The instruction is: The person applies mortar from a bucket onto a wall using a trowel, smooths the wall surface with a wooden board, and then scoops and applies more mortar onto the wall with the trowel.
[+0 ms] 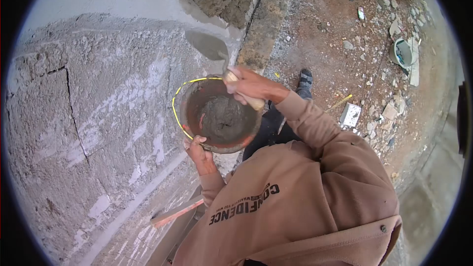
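Note:
My right hand (251,83) is wrapped around the wooden handle of a trowel (207,45). Its grey blade lies at or very close to the wall surface, just beyond the bucket. With my left hand (199,152) I grip the near left rim of a round mortar bucket (244,144). Wet grey mortar (222,118) covers the bucket's bottom, and reddish patches show on its inside. A yellow cord-like handle (173,104) curves around the bucket's left side, between it and the wall.
A rough grey plastered wall (118,98) with a crack fills the left. On the right, rubble (389,111), a small pale bucket (403,53) and a white block (350,115) lie on the dirt ground. A wooden strip (177,211) sits below my left arm.

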`<state>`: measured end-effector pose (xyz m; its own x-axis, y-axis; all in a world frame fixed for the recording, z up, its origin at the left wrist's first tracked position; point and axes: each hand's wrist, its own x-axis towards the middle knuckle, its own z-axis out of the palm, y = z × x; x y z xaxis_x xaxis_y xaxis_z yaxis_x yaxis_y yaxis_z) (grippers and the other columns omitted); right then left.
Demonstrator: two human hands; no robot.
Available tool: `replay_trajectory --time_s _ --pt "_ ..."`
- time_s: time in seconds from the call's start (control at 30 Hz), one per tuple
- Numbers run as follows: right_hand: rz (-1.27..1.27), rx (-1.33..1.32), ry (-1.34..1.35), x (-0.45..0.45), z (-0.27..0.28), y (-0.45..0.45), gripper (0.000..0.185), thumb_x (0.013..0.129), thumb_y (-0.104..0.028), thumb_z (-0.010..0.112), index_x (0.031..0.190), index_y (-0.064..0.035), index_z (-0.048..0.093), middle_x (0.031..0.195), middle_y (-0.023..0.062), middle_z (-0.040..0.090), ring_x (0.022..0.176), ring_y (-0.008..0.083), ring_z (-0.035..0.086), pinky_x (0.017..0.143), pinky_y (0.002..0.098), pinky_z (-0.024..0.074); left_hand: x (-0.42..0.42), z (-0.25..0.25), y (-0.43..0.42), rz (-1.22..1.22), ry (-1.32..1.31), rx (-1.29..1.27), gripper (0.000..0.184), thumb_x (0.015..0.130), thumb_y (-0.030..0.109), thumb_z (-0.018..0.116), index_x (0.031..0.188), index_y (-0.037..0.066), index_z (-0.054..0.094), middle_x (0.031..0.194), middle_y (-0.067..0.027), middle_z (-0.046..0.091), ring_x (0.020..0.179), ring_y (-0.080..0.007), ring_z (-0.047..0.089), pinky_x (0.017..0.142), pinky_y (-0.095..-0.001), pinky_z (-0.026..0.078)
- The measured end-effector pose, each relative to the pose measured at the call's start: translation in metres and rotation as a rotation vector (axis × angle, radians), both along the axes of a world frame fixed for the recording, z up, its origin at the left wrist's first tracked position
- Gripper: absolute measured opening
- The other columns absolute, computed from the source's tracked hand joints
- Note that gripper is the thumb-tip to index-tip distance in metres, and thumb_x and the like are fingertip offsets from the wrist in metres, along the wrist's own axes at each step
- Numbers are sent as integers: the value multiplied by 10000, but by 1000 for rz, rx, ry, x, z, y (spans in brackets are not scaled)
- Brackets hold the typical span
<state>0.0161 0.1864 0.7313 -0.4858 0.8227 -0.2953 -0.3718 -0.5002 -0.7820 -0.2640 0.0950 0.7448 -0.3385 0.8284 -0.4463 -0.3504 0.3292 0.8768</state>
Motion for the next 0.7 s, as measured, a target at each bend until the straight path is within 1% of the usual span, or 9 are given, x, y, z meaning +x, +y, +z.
replay_trajectory --time_s 0.1,0.2,0.27,0.33,0.4,0.47,0.5,0.6,0.7 --pt "531 -44 -211 42 1 -37 113 856 -86 551 908 0 499 701 43 516 482 145 517 404 302 436 7 -5 -1 37 141 3 690 543 -139 519 1229 -82 575 1105 -123 636 843 -184 613 718 -267 495" --pt "618 63 -679 19 -24 -44 156 844 -138 563 865 10 521 676 89 551 536 210 576 473 347 474 35 16 5 -74 245 75 622 550 -144 530 1165 -93 611 991 -81 641 708 -131 567 598 -228 457" --pt "534 560 -922 9 -39 -62 287 733 -152 537 888 56 662 961 284 661 874 412 668 745 472 538 55 34 15 -101 244 107 589 572 -151 523 1150 -94 623 858 -32 621 629 -88 532 538 -208 428" --pt "649 339 -1001 -12 -39 -75 307 714 -148 533 895 52 679 1020 298 654 981 433 645 825 479 525 49 31 23 -213 284 115 605 598 -142 507 1192 -94 609 894 -38 642 605 -77 522 527 -204 425" --pt "652 639 -884 16 -18 -77 289 748 -174 538 864 56 668 1015 298 652 951 411 657 792 467 536 48 34 25 -308 288 169 612 616 -137 502 1217 -91 607 912 -53 664 578 -81 514 519 -208 427" --pt "509 557 -1008 26 -6 -79 215 790 -163 535 811 17 651 895 245 645 776 355 653 686 432 540 56 45 29 -358 281 253 575 614 -146 517 1175 -94 632 932 -80 669 562 -82 515 519 -214 438" --pt "442 443 -963 26 -5 -80 177 809 -145 527 810 -3 634 835 195 625 693 306 626 628 405 528 60 49 29 -388 277 279 555 610 -152 525 1149 -98 645 1000 -112 681 558 -81 518 521 -215 446" --pt "177 -274 -567 27 -6 -79 89 850 -82 501 830 -58 584 710 54 535 521 160 520 474 328 472 74 54 35 -396 227 379 175 602 -134 564 737 -24 572 713 -25 569 537 -66 478 488 -220 378" --pt "299 -561 50 33 -42 -86 38 859 -75 495 892 -82 512 706 2 477 491 89 461 392 265 413 92 60 42 -399 164 396 156 602 -131 580 579 8 512 605 4 525 532 -61 469 478 -219 358"
